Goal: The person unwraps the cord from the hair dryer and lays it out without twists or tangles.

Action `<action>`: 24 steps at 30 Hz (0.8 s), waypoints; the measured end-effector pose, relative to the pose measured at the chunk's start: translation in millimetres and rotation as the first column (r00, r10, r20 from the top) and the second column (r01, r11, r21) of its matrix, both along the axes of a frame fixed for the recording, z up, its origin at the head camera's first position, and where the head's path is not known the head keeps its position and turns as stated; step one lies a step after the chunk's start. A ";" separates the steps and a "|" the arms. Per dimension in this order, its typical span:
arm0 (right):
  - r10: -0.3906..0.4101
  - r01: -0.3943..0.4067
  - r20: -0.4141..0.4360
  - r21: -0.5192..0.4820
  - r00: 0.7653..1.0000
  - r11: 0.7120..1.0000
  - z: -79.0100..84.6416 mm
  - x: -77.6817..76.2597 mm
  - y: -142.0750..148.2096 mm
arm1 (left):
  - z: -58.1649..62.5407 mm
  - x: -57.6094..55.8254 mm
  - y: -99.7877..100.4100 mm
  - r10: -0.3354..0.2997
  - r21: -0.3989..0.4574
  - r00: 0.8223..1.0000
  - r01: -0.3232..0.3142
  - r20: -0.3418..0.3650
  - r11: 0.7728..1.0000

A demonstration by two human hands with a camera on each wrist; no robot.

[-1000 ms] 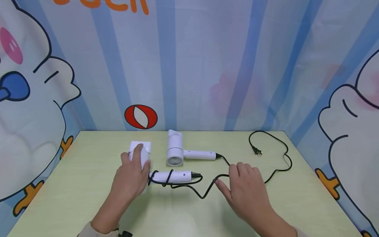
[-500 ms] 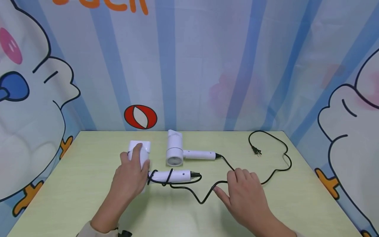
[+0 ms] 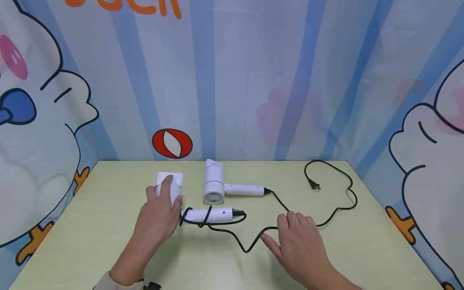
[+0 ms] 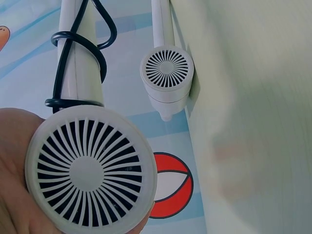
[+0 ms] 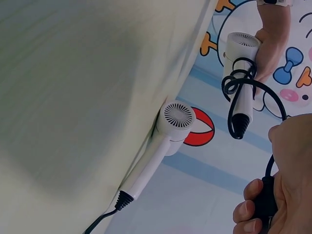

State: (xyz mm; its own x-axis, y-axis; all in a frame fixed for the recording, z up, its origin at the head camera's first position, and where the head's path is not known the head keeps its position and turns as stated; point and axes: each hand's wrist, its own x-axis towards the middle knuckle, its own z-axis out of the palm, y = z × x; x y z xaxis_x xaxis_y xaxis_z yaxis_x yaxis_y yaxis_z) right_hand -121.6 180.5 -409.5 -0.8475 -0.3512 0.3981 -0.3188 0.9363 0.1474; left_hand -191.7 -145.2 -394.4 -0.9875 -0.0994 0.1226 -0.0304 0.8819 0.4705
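My left hand (image 3: pixel 156 213) grips the barrel of a white hair dryer (image 3: pixel 214 215), whose handle points right. Black cord (image 3: pixel 235 237) is wound loosely round that handle and runs on to my right hand (image 3: pixel 301 243). The right wrist view shows my right fingers curled round the black plug (image 5: pixel 264 200) at the cord's end, its prongs hidden. The held dryer's round vented end (image 4: pixel 87 173) faces the left wrist camera, with the palm against its side. Behind it, a second white hair dryer (image 3: pixel 214 181) lies on the table with its handle to the right.
From the second dryer, a black cord (image 3: pixel 357 197) passes behind my right hand and curves over the table (image 3: pixel 108 225) to a plug (image 3: pixel 313 184) at the back right. A printed cloth backdrop (image 3: pixel 239 80) stands round the table's back and sides.
My right hand has moved slightly down toward the table's front, and the held dryer's cord dips lower with it. My left hand and its dryer have shifted very slightly left.
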 end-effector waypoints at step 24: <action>-0.011 0.011 0.017 0.043 1.000 0.999 -22.1 -7.9 4.2 | 5.9 3.2 -0.2 -0.021 0.037 0.999 0.020 0.031 0.999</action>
